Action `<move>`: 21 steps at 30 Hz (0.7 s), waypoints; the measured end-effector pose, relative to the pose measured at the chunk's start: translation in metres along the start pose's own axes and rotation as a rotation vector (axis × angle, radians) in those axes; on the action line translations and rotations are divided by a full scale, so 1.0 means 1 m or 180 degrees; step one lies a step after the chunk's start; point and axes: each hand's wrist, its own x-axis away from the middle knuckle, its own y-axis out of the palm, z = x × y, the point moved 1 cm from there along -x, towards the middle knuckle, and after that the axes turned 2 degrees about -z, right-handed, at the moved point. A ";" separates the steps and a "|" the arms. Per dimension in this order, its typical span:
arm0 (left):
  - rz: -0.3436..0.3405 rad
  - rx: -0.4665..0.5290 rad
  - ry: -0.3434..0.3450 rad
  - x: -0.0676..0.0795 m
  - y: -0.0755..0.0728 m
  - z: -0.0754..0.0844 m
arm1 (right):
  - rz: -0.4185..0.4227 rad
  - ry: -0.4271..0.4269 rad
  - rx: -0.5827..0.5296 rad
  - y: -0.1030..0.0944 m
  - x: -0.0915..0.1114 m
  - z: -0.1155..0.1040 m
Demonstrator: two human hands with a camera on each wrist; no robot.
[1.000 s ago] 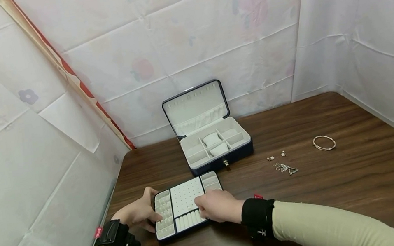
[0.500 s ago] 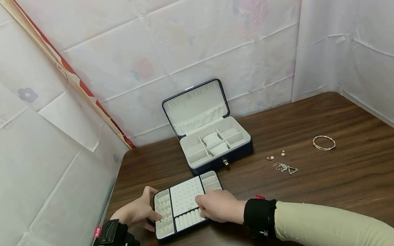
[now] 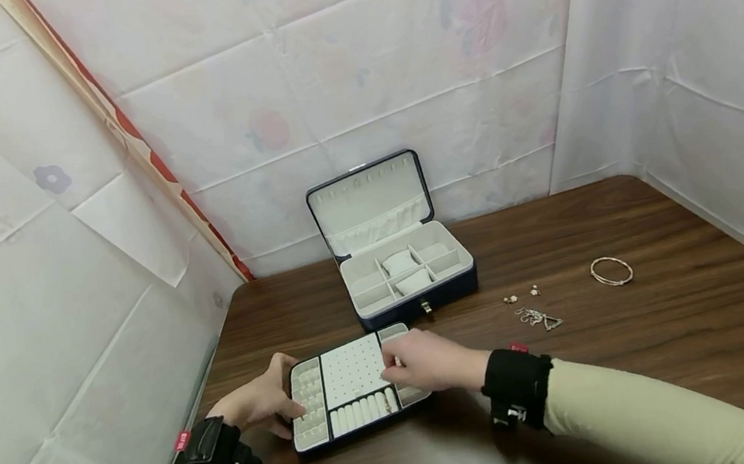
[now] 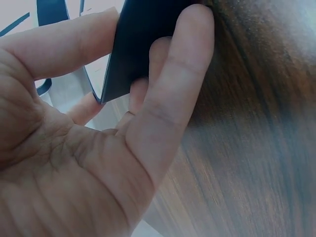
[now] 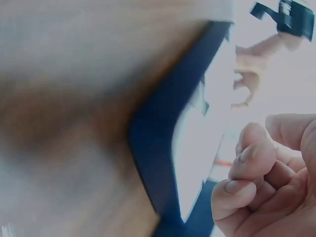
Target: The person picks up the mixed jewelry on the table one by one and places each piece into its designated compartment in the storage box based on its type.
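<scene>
A dark blue jewelry tray (image 3: 357, 371) with a white lining lies on the table in the head view. My left hand (image 3: 260, 397) grips its left end, thumb over the rim and fingers along the dark outer side (image 4: 132, 54) in the left wrist view. My right hand (image 3: 431, 359) hovers over the tray's right part, covering some compartments. In the right wrist view, its fingers (image 5: 252, 163) are loosely curled, the thumb stands apart from them, and nothing shows between. A small shiny piece, like a ring (image 3: 387, 402), sits at the right end of the ring rolls (image 3: 360, 413).
Behind the tray stands a blue jewelry box (image 3: 417, 307), lid up, with two small white cushions inside. To the right lie two small earrings (image 3: 511, 299), a silver chain necklace (image 3: 534, 316) and a thin bangle (image 3: 615, 284). White sheeting (image 3: 351, 70) hangs around the table.
My right hand has lifted off the ring rolls and moved up and right, uncovering the small shiny piece there. The left hand and the tray have stayed put.
</scene>
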 end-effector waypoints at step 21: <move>-0.0270 0.0001 0.0048 0.008 -0.004 -0.010 | 0.0462 0.0957 -0.0794 -0.101 0.082 0.098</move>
